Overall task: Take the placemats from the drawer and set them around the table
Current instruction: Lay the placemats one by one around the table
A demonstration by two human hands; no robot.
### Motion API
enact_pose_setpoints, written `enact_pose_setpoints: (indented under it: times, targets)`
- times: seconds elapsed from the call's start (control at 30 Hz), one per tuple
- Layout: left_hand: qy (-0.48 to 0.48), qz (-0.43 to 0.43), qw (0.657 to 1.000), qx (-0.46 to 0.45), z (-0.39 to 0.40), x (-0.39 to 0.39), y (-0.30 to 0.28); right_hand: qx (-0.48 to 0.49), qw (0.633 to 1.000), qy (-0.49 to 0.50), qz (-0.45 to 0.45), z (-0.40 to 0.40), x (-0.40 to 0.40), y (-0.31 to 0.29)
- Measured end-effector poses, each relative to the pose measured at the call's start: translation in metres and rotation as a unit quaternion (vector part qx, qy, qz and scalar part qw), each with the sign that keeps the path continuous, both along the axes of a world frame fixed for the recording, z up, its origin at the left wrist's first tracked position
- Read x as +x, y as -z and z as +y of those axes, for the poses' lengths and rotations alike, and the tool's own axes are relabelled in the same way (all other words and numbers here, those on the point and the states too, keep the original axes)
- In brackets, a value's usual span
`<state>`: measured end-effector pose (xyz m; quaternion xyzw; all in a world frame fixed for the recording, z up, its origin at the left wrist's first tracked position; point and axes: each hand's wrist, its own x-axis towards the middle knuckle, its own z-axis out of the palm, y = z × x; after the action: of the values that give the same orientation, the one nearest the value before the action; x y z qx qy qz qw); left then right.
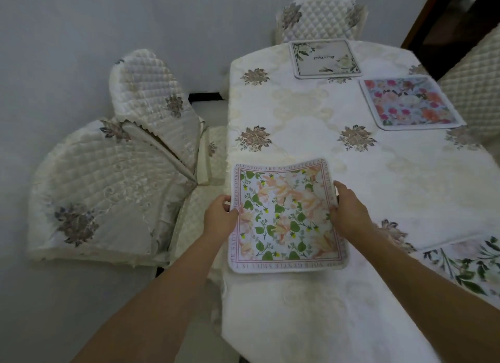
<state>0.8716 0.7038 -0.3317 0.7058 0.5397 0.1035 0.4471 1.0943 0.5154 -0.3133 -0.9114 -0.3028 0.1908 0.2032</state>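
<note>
Both hands hold one placemat [286, 216] by its opposite sides at the left edge of the table [311, 308]. The left hand [220, 214] pinches the mat's left border, thumb on top and fingers curled under it; the right hand [349, 214] grips the right border the same way, thumb lying across the printed face. Holding both sides likely keeps the floppy mat flat and lets it be squared to the table edge in front of the nearest chair [108, 189] (the quilted cover with embroidered flowers). The mat's near edge looks to rest on the tablecloth [297, 113], while its far corners seem slightly raised, so I judge it is being laid down or adjusted rather than finished.

The mat shows green leaves and peach blooms inside a pink line border carrying capital letters. Along the top I can read "BLOSSOM ARE MY HEART"; the bottom run, upside down from here, seems to include "GENTLE SMILE". The remainder is too bent or blurred to trust.

Three other mats already lie on the table: a pale mat with white flowers [326, 58] at the far end before the end chair [319, 17], its cursive script illegible; a bright pink and orange floral mat [411, 103] on the right edge; and a leafy green mat [470, 262] at the near right, partly cut off. Each sits facing a seat, which fits the task. The drawer is not in view.
</note>
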Motion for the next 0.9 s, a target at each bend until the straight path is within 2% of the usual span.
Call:
enact_pose_setpoints:
  times: [0.17, 0.3, 0.47, 0.6, 0.77, 0.9]
  targets:
    - [0.035, 0.056, 0.998, -0.017, 0.018, -0.01, 0.025, -0.046, 0.998, 0.023, 0.023, -0.001, -0.004, 0.032]
    - [0.063, 0.074, 0.995, 0.005, 0.015, -0.02, 0.037, -0.079, 0.996, 0.02, 0.025, -0.013, -0.015, 0.051]
    - [0.045, 0.078, 0.996, -0.009, 0.016, -0.014, 0.038, -0.042, 0.998, 0.028, 0.024, -0.005, -0.009, 0.054]
    - [0.061, 0.072, 0.995, 0.023, 0.03, -0.001, 0.037, -0.016, 1.0, 0.011, 0.018, 0.004, 0.009, 0.049]
    - [0.088, 0.095, 0.99, 0.051, 0.024, 0.004, 0.042, -0.057, 0.998, 0.008, 0.029, 0.007, 0.018, 0.053]
    - [0.085, 0.074, 0.992, 0.054, 0.024, 0.002, 0.044, -0.042, 0.999, 0.007, 0.033, 0.003, 0.018, 0.055]
